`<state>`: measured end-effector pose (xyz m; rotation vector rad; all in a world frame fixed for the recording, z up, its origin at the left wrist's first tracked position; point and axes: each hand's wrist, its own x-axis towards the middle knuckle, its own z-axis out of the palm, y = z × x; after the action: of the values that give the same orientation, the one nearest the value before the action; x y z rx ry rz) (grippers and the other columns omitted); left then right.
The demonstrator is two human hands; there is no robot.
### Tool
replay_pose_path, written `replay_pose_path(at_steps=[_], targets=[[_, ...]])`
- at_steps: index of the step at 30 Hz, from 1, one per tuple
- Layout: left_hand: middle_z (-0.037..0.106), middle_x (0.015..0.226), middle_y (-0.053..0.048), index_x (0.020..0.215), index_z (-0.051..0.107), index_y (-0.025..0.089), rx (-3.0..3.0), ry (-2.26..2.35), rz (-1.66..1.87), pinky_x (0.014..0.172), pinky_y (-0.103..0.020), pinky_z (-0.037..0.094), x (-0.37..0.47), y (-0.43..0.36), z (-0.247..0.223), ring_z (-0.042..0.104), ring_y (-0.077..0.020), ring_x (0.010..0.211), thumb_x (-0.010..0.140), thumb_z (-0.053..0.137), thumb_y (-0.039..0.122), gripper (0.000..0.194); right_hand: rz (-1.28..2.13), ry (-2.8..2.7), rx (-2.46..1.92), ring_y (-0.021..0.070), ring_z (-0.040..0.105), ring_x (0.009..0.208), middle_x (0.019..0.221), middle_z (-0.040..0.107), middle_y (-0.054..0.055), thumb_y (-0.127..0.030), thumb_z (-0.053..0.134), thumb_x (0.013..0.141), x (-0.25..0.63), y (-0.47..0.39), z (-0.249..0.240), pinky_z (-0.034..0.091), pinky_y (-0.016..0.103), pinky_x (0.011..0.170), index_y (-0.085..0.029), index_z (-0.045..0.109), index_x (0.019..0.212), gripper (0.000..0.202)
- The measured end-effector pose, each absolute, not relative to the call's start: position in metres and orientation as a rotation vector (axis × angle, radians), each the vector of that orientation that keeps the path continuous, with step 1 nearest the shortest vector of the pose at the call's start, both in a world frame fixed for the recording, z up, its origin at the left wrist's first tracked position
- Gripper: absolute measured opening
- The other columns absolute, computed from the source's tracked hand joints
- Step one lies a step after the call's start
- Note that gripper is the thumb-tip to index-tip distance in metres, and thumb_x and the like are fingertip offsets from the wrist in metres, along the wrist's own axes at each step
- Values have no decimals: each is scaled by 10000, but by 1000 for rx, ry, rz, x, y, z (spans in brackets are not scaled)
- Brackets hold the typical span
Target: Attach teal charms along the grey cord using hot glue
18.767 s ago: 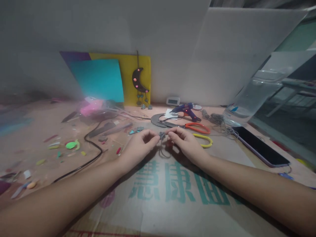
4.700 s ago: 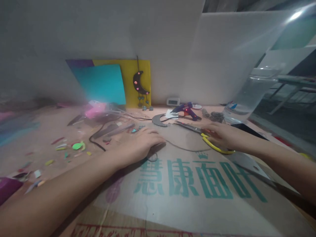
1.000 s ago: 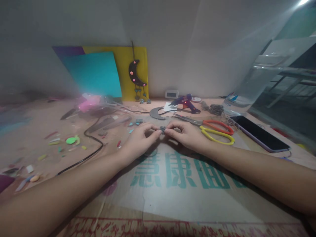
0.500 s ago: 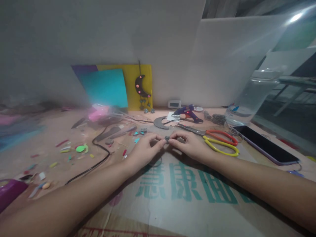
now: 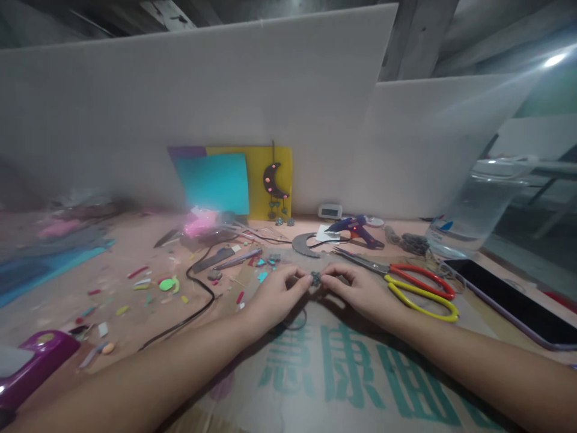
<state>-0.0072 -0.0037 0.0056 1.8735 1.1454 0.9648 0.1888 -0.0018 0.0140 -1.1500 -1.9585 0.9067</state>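
Note:
Over the cardboard, my left hand point(image 5: 280, 296) and my right hand point(image 5: 352, 290) meet, fingertips closed from either side on a small grey-blue lumpy piece point(image 5: 315, 279). It looks like a tiny cluster or flower; its exact kind is too small to make out. Just beyond the fingers lies a flat grey crescent point(image 5: 305, 246). Turquoise scraps point(image 5: 262, 276) and small grey-blue pieces point(image 5: 274, 258) rest beyond my left hand. Scissors point(image 5: 421, 288) with red and yellow handles lie beside my right hand.
A glue gun point(image 5: 356, 228) with a red light, grey yarn point(image 5: 412, 243) and a clear plastic container point(image 5: 473, 210) stand behind. At right lies a phone point(image 5: 509, 300). A moon ornament point(image 5: 273, 181) hangs before yellow card. Colourful scraps, a black cable point(image 5: 202, 310) and a purple tool point(image 5: 42, 364) occupy the left.
The camera view has tilted up, so everything appears lower and slightly further right. Both hands still pinch the small grey-blue piece, which shows a little more between the fingertips.

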Motion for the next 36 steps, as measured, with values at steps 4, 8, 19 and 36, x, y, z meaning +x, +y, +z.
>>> replay_pose_path(at_steps=[4,8,19,36], targets=[[644,789,-35,790,628,156,1903,1178,961,699,-266,435,-8,-4,6,582,-176,767,900,511,385,280,883,-1964,-1183,199,665,809,845,733,73,-417,528,930,189,-2,16,481,302,769,-156,681,844,315],[648,789,-30,799,634,157,1924,1147,949,684,-257,433,-8,-4,6,578,-167,750,920,489,362,279,996,-1912,-1075,189,671,775,798,723,63,-428,489,948,189,-1,13,494,294,736,-157,657,814,346],[626,726,-24,779,633,158,1912,1156,936,623,-253,424,-8,-7,8,560,-156,676,908,503,389,295,760,-2004,-1218,171,646,752,797,721,36,-318,596,843,186,-4,22,472,261,690,-166,682,801,179],[654,751,-22,800,637,157,1963,1134,930,649,-261,436,-9,-7,8,574,-155,677,888,527,344,234,974,-1808,-1071,171,625,739,739,651,30,-469,528,903,189,2,7,478,288,694,-174,638,801,331]])
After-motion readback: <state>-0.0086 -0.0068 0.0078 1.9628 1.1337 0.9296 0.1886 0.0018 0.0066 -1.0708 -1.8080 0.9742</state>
